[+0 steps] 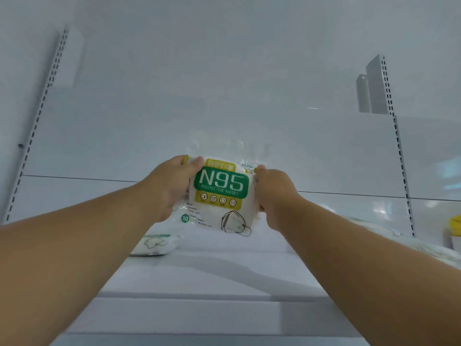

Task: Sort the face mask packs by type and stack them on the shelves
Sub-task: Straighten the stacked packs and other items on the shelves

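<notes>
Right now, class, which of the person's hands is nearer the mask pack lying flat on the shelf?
Left. The left hand is just above the flat pack; the right hand is farther off to its right.

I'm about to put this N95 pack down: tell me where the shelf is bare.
Bare white shelf lies below the held N95 pack, between the flat mask pack on the left and the packs along the right. The right end is crowded, with a yellow item there.
</notes>
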Action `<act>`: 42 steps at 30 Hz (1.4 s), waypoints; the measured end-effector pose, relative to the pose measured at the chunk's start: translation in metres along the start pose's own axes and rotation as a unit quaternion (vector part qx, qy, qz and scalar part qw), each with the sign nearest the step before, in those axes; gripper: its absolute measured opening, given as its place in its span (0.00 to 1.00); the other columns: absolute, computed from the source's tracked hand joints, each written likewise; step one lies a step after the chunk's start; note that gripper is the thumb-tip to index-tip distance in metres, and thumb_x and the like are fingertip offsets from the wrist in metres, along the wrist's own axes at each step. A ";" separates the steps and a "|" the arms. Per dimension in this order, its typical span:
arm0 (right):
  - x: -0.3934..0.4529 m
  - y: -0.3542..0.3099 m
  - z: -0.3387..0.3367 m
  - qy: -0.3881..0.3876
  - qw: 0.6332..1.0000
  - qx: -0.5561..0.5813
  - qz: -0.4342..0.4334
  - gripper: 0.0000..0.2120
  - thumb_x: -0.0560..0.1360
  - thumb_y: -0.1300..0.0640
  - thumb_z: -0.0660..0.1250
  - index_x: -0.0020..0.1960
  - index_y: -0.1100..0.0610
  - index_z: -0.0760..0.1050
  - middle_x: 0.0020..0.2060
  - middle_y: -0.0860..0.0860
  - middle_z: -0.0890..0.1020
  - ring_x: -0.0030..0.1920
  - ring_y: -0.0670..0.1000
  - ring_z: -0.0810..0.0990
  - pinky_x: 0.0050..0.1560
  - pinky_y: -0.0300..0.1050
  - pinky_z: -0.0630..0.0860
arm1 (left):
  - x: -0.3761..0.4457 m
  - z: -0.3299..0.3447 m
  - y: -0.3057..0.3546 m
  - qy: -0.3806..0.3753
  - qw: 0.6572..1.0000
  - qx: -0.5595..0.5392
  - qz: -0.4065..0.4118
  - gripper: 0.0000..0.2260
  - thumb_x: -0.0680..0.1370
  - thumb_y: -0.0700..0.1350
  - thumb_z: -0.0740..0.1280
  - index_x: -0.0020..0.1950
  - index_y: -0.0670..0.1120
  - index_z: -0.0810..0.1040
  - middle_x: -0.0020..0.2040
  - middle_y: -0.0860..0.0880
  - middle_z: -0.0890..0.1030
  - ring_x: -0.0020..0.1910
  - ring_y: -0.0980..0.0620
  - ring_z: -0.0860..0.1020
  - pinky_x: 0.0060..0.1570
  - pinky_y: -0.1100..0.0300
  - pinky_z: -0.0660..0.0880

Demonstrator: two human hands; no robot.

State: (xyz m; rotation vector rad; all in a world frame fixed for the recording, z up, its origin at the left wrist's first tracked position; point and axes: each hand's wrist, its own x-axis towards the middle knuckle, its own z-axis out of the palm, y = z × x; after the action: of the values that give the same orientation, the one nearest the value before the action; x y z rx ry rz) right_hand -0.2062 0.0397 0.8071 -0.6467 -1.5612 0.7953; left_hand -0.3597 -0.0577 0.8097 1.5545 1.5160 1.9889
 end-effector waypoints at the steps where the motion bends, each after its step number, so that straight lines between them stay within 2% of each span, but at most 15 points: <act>1: -0.002 -0.003 0.014 0.006 1.000 0.008 -0.010 0.18 0.84 0.49 0.55 0.38 0.56 0.69 0.34 0.51 0.72 0.33 0.50 0.72 0.35 0.44 0.71 | 0.000 -0.011 -0.004 0.016 1.000 0.007 -0.002 0.17 0.83 0.59 0.59 0.56 0.48 0.79 0.50 0.46 0.86 0.51 0.45 0.83 0.62 0.44 0.73; 4: -0.004 -0.009 0.049 0.062 0.995 -0.022 -0.076 0.19 0.84 0.49 0.54 0.41 0.59 0.72 0.36 0.53 0.76 0.38 0.56 0.78 0.43 0.54 0.79 | 0.003 -0.037 -0.014 0.051 0.999 -0.008 -0.010 0.22 0.81 0.65 0.56 0.54 0.50 0.79 0.50 0.46 0.86 0.51 0.43 0.84 0.58 0.42 0.78; 6: -0.006 -0.015 0.065 0.089 0.988 -0.046 -0.119 0.19 0.84 0.49 0.54 0.39 0.57 0.69 0.34 0.52 0.74 0.36 0.54 0.74 0.38 0.50 0.74 | 0.004 -0.052 -0.017 0.084 0.996 -0.012 -0.010 0.22 0.82 0.64 0.54 0.50 0.49 0.79 0.46 0.46 0.85 0.44 0.45 0.83 0.49 0.47 0.80; 7: -0.006 -0.017 0.070 0.095 0.984 -0.067 -0.136 0.19 0.84 0.49 0.54 0.38 0.56 0.68 0.33 0.51 0.72 0.35 0.52 0.72 0.34 0.46 0.70 | 0.005 -0.059 -0.019 0.106 0.994 -0.014 -0.004 0.21 0.83 0.63 0.53 0.50 0.50 0.78 0.44 0.47 0.83 0.41 0.47 0.81 0.42 0.51 0.78; 9: -0.008 -0.019 0.080 0.092 0.974 -0.128 -0.161 0.20 0.85 0.49 0.53 0.38 0.56 0.68 0.32 0.50 0.71 0.33 0.50 0.70 0.32 0.44 0.64 | 0.007 -0.072 -0.024 0.149 0.989 -0.006 0.012 0.18 0.84 0.59 0.53 0.50 0.50 0.77 0.44 0.47 0.82 0.40 0.47 0.80 0.37 0.55 0.75; 11: -0.012 -0.018 0.089 0.082 0.970 -0.160 -0.166 0.21 0.85 0.48 0.52 0.36 0.55 0.68 0.31 0.49 0.71 0.32 0.49 0.69 0.31 0.44 0.63 | 0.010 -0.083 -0.030 0.187 0.981 0.029 0.033 0.17 0.85 0.56 0.53 0.49 0.48 0.75 0.45 0.45 0.80 0.43 0.46 0.79 0.37 0.55 0.74; 16: -0.017 -0.009 0.095 0.080 0.978 -0.085 -0.173 0.22 0.84 0.48 0.55 0.34 0.55 0.61 0.29 0.49 0.67 0.31 0.51 0.65 0.33 0.44 0.62 | 0.018 -0.089 -0.037 0.219 0.969 0.094 0.069 0.17 0.85 0.53 0.53 0.49 0.42 0.73 0.40 0.48 0.73 0.39 0.47 0.71 0.42 0.53 0.70; 22: -0.020 -0.002 0.080 0.099 0.975 -0.089 -0.178 0.23 0.84 0.46 0.53 0.34 0.55 0.61 0.28 0.51 0.66 0.31 0.53 0.66 0.35 0.47 0.65 | 0.020 -0.085 -0.037 0.198 0.968 0.123 0.091 0.16 0.85 0.52 0.54 0.45 0.44 0.69 0.37 0.48 0.68 0.35 0.50 0.66 0.36 0.54 0.66; 25: -0.021 0.001 0.072 0.061 0.992 -0.071 -0.084 0.26 0.83 0.39 0.50 0.38 0.58 0.67 0.31 0.55 0.72 0.30 0.55 0.71 0.35 0.50 0.72 | 0.018 -0.085 -0.040 0.208 0.967 0.121 0.079 0.16 0.86 0.53 0.53 0.46 0.43 0.69 0.37 0.48 0.69 0.36 0.50 0.66 0.35 0.55 0.64; 28: -0.029 0.002 0.073 -0.041 0.998 -0.040 0.040 0.27 0.83 0.38 0.51 0.42 0.59 0.72 0.33 0.55 0.77 0.31 0.55 0.76 0.33 0.46 0.74 | 0.020 -0.088 -0.042 0.223 0.969 0.089 0.068 0.17 0.85 0.53 0.52 0.51 0.41 0.72 0.40 0.48 0.71 0.39 0.48 0.69 0.41 0.54 0.68; 32: -0.033 0.002 0.084 -0.084 0.994 0.003 0.069 0.20 0.84 0.46 0.53 0.43 0.59 0.73 0.36 0.54 0.77 0.34 0.54 0.76 0.34 0.45 0.72 | 0.019 -0.091 -0.044 0.210 0.974 0.058 0.067 0.17 0.85 0.53 0.53 0.50 0.41 0.72 0.40 0.48 0.71 0.41 0.47 0.70 0.43 0.52 0.69; 35: -0.031 0.012 0.088 -0.098 0.988 -0.023 0.116 0.20 0.84 0.44 0.54 0.48 0.58 0.74 0.40 0.54 0.79 0.39 0.54 0.78 0.40 0.47 0.75 | 0.018 -0.093 -0.044 0.203 0.974 0.058 0.080 0.15 0.85 0.53 0.53 0.45 0.45 0.70 0.40 0.48 0.71 0.40 0.49 0.70 0.42 0.53 0.68; 37: -0.034 0.018 0.089 -0.148 0.978 -0.011 0.147 0.21 0.84 0.45 0.55 0.51 0.61 0.77 0.40 0.55 0.79 0.37 0.54 0.77 0.38 0.47 0.76 | 0.018 -0.095 -0.045 0.203 0.974 0.057 0.080 0.15 0.85 0.53 0.53 0.44 0.47 0.70 0.40 0.49 0.71 0.41 0.48 0.70 0.43 0.52 0.70; 39: -0.034 0.021 0.090 -0.166 0.979 0.015 0.115 0.19 0.84 0.49 0.57 0.55 0.63 0.79 0.39 0.56 0.78 0.32 0.53 0.75 0.31 0.44 0.75 | 0.019 -0.098 -0.046 0.210 0.974 0.044 0.071 0.15 0.85 0.53 0.53 0.45 0.47 0.71 0.41 0.48 0.73 0.42 0.47 0.72 0.44 0.49 0.73; 42: -0.033 0.019 0.090 -0.112 0.994 0.009 0.016 0.16 0.84 0.51 0.58 0.53 0.61 0.80 0.36 0.54 0.79 0.29 0.51 0.75 0.29 0.42 0.74 | 0.018 -0.101 -0.046 0.215 0.974 0.054 0.041 0.17 0.85 0.56 0.52 0.44 0.48 0.70 0.40 0.47 0.73 0.40 0.47 0.73 0.43 0.48 0.74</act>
State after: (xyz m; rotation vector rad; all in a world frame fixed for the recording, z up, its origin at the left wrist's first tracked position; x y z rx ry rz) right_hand -0.2910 0.0139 0.7668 -0.5865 -1.7476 0.9304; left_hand -0.4673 -0.0834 0.7921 1.2946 1.7598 2.4491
